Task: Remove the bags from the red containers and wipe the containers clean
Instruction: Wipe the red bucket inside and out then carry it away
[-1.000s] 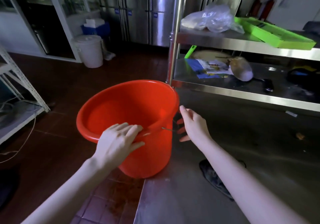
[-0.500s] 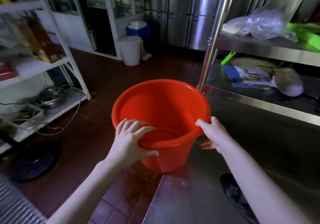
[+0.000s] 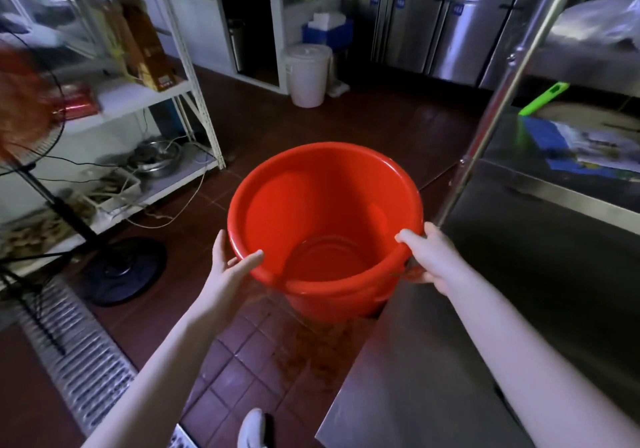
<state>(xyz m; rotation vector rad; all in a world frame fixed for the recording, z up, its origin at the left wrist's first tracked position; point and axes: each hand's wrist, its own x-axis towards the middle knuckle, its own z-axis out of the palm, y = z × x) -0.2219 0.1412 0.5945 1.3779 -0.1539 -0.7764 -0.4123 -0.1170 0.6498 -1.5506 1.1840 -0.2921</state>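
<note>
A red plastic bucket (image 3: 325, 201) hangs upright in the air over the tiled floor, just left of the steel table's corner. No bag shows inside it; its bottom is bare. My left hand (image 3: 228, 267) holds the near left rim, thumb hooked over the edge and fingers on the outer wall. My right hand (image 3: 431, 257) grips the near right rim, thumb on top, fingers curled under by the handle mount.
A steel table (image 3: 485, 343) with a shelf post (image 3: 485, 135) stands at right. A white lidded bucket (image 3: 306, 73) sits on the floor behind. A white rack (image 3: 166, 90) and a standing fan's base (image 3: 124, 271) are at left, a floor drain grate (image 3: 76, 350) below.
The bucket has come off the table edge and moved left, out over the floor. My left hand slid from the near rim to the left side. The view has swung left.
</note>
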